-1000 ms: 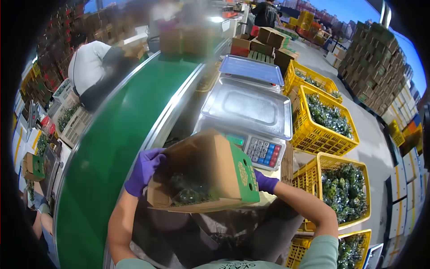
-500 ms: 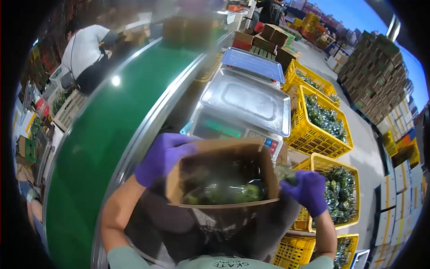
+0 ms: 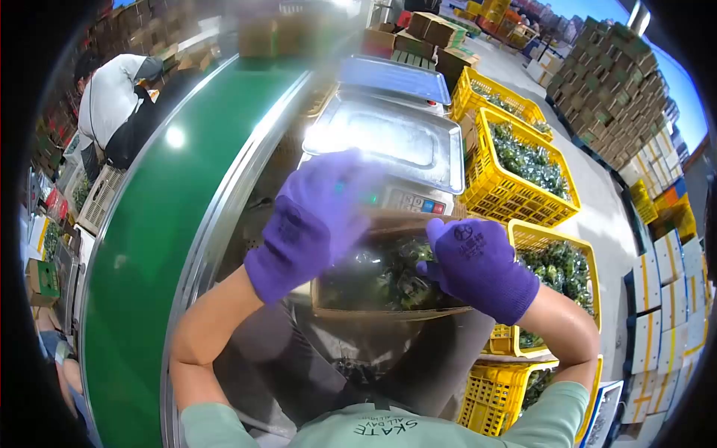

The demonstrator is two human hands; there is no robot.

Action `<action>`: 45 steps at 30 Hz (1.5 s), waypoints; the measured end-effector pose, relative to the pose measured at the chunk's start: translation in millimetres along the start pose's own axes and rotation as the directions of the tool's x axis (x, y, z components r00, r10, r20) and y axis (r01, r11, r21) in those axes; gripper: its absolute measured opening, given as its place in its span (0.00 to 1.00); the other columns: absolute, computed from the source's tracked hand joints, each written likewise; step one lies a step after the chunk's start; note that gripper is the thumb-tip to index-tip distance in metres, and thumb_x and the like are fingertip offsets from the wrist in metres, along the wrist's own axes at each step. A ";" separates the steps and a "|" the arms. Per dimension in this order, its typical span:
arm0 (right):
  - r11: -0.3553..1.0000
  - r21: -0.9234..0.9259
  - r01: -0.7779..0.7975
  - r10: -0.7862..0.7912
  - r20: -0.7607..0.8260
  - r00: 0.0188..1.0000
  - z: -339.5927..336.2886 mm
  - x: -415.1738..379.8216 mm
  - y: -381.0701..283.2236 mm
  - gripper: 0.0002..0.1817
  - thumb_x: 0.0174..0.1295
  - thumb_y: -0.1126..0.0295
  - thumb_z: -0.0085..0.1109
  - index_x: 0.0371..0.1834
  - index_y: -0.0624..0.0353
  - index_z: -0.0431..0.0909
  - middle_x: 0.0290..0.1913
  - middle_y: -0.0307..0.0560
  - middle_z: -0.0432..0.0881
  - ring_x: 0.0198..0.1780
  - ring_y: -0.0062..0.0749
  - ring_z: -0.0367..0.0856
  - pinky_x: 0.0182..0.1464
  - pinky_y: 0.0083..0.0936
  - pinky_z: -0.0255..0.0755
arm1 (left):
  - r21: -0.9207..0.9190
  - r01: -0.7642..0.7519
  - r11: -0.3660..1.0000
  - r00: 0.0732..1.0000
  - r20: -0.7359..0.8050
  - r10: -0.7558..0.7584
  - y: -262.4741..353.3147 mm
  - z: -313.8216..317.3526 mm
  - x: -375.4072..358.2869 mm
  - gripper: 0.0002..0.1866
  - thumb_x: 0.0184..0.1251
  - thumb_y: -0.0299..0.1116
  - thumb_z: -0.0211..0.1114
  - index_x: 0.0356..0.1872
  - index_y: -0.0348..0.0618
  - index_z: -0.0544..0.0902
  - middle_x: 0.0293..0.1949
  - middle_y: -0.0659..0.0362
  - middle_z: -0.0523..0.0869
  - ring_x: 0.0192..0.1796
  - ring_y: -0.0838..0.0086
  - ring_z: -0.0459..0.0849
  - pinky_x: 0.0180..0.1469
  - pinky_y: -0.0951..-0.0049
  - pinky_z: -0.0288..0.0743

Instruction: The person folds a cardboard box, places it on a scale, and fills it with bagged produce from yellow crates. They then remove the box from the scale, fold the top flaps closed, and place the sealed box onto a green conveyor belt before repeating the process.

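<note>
A cardboard box (image 3: 328,305) sits tilted at my lap, with its opening facing me. Inside it lie clear plastic bags of green vegetables (image 3: 407,276), whose kind I cannot make out. Above the box's left side, my left hand (image 3: 310,220) is raised in a purple glove, its fingers smeared by motion. My right hand (image 3: 482,265), gloved the same way, hovers at the box's right edge with fingers apart, its thumb close to the bags. Behind the box stands a weighing scale with a metal pan (image 3: 388,138), its buttons partly visible.
A green conveyor belt (image 3: 142,284) runs along my left. Yellow crates (image 3: 523,198) of bagged greens line my right. Another scale (image 3: 392,78) stands farther back. A person in a white shirt (image 3: 112,101) bends beyond the belt. Stacked boxes (image 3: 609,97) rise at the right.
My left hand has let go of the box's left edge and risen. My right hand has moved left from beside the box to over its right edge. The box now sits lower in view.
</note>
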State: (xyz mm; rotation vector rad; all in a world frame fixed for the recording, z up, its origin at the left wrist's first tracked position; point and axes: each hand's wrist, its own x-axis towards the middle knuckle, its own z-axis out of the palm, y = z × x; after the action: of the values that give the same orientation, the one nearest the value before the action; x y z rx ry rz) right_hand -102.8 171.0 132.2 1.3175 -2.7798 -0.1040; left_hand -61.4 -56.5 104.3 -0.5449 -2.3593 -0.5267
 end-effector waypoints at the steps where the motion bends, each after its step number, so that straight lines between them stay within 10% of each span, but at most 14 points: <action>1: 1.000 0.004 -0.001 0.001 0.009 1.000 6.0 3.2 5.5 0.11 0.54 0.61 0.65 0.28 0.57 0.79 0.27 0.51 0.81 0.33 0.46 0.84 0.34 0.40 0.77 | 0.147 -0.181 0.973 0.983 0.054 0.174 5.3 -2.3 2.4 0.19 0.55 0.33 0.70 0.49 0.42 0.80 0.47 0.52 0.81 0.47 0.58 0.81 0.50 0.64 0.76; 2: 0.990 0.053 0.132 -0.136 0.073 0.988 17.7 7.0 14.3 0.09 0.53 0.63 0.63 0.28 0.58 0.80 0.28 0.52 0.82 0.35 0.47 0.85 0.36 0.40 0.77 | 0.052 -0.305 0.951 0.945 0.141 0.295 3.8 6.3 -2.0 0.17 0.53 0.33 0.71 0.44 0.45 0.79 0.42 0.56 0.80 0.41 0.61 0.80 0.46 0.63 0.76; 5: 0.940 0.191 0.282 -0.319 0.204 0.925 51.2 28.6 32.0 0.07 0.52 0.69 0.58 0.29 0.60 0.82 0.32 0.55 0.84 0.38 0.49 0.85 0.41 0.39 0.79 | -0.034 0.027 0.999 0.610 0.792 0.011 18.7 18.1 -4.3 0.12 0.55 0.35 0.67 0.38 0.42 0.80 0.39 0.52 0.81 0.45 0.56 0.83 0.47 0.60 0.77; 9: 0.935 0.166 0.313 -0.350 0.296 0.889 62.3 41.7 47.4 0.09 0.56 0.65 0.58 0.32 0.58 0.82 0.34 0.57 0.83 0.39 0.51 0.83 0.42 0.43 0.77 | -0.014 -0.162 0.987 0.509 0.855 0.096 12.4 52.9 1.0 0.08 0.59 0.29 0.59 0.34 0.42 0.86 0.40 0.49 0.87 0.41 0.56 0.87 0.45 0.61 0.80; 25: 0.950 0.244 0.197 -0.260 0.263 0.929 7.4 37.2 23.1 0.18 0.55 0.58 0.63 0.36 0.65 0.83 0.41 0.61 0.84 0.44 0.54 0.84 0.46 0.42 0.78 | -0.033 0.137 0.990 0.205 0.979 0.005 7.9 49.4 13.2 0.13 0.51 0.32 0.66 0.39 0.40 0.83 0.42 0.44 0.83 0.47 0.51 0.84 0.48 0.54 0.77; 31: 0.946 0.319 0.057 -0.260 0.641 0.722 51.3 43.4 7.3 0.22 0.49 0.56 0.71 0.39 0.63 0.84 0.43 0.61 0.83 0.45 0.53 0.83 0.47 0.42 0.77 | -0.086 0.082 0.993 0.428 0.903 0.043 3.3 65.7 -2.8 0.13 0.51 0.32 0.66 0.38 0.40 0.83 0.38 0.45 0.84 0.43 0.51 0.84 0.45 0.55 0.77; 33: 0.933 0.320 0.164 -0.322 0.543 0.776 49.2 30.9 18.1 0.21 0.51 0.56 0.70 0.39 0.62 0.82 0.40 0.59 0.84 0.44 0.53 0.83 0.46 0.43 0.77 | -0.003 0.099 0.995 0.266 0.964 -0.024 7.4 48.1 8.7 0.12 0.52 0.31 0.64 0.39 0.40 0.82 0.37 0.46 0.84 0.43 0.52 0.84 0.45 0.56 0.77; 35: 0.827 0.492 0.273 -0.329 0.029 0.944 26.9 6.7 34.2 0.22 0.55 0.56 0.69 0.38 0.64 0.74 0.25 0.54 0.79 0.30 0.54 0.80 0.36 0.40 0.76 | -0.144 -0.029 0.989 0.451 0.881 0.142 -1.7 21.0 7.9 0.10 0.55 0.30 0.63 0.38 0.41 0.81 0.35 0.48 0.83 0.42 0.53 0.84 0.44 0.59 0.77; 37: 0.745 0.658 -0.111 0.054 0.106 0.993 -27.6 -16.9 50.4 0.18 0.52 0.64 0.75 0.28 0.64 0.75 0.19 0.42 0.74 0.23 0.17 0.72 0.27 0.21 0.69 | -0.350 -0.023 0.936 0.692 0.670 0.268 -19.3 8.5 -3.3 0.10 0.58 0.34 0.67 0.37 0.41 0.80 0.34 0.50 0.83 0.41 0.56 0.84 0.43 0.64 0.77; 39: 0.632 0.718 -0.290 0.221 0.191 0.956 -11.1 -34.4 90.1 0.15 0.51 0.67 0.75 0.27 0.65 0.78 0.20 0.40 0.78 0.25 0.15 0.70 0.27 0.19 0.67 | -0.315 -0.055 0.948 0.906 0.383 0.180 -28.6 -19.8 -1.2 0.15 0.56 0.39 0.68 0.41 0.42 0.81 0.40 0.51 0.84 0.45 0.55 0.83 0.48 0.61 0.77; 41: 0.361 0.813 -0.457 -0.026 0.499 0.866 28.5 -20.4 99.4 0.16 0.51 0.63 0.75 0.28 0.64 0.80 0.22 0.45 0.80 0.25 0.20 0.74 0.29 0.24 0.70 | -0.119 -0.287 0.951 0.955 0.048 0.294 -43.5 -6.1 -1.4 0.23 0.56 0.47 0.69 0.49 0.45 0.81 0.49 0.49 0.82 0.51 0.52 0.80 0.56 0.54 0.73; 43: 0.779 0.627 -0.019 -0.225 0.307 0.925 69.8 6.9 57.2 0.18 0.55 0.57 0.71 0.27 0.62 0.80 0.23 0.49 0.78 0.27 0.30 0.77 0.35 0.32 0.73 | 0.056 -0.287 0.956 0.954 0.107 0.280 -32.3 32.4 -9.8 0.36 0.54 0.60 0.66 0.58 0.45 0.77 0.59 0.48 0.75 0.60 0.50 0.74 0.62 0.46 0.64; 45: 0.854 0.497 0.157 -0.319 0.260 0.912 73.3 19.4 37.4 0.19 0.56 0.54 0.69 0.32 0.61 0.80 0.24 0.50 0.80 0.31 0.40 0.82 0.38 0.38 0.74 | 0.229 -0.264 0.937 0.963 0.115 0.243 4.1 55.3 -10.8 0.38 0.54 0.62 0.64 0.60 0.45 0.76 0.60 0.47 0.75 0.59 0.50 0.74 0.61 0.46 0.65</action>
State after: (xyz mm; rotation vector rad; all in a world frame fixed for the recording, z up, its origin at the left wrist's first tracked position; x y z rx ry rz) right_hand -150.2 182.1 63.1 1.9275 -3.0182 0.4007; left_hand -79.6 -28.2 58.9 -0.7559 -2.3414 -0.0966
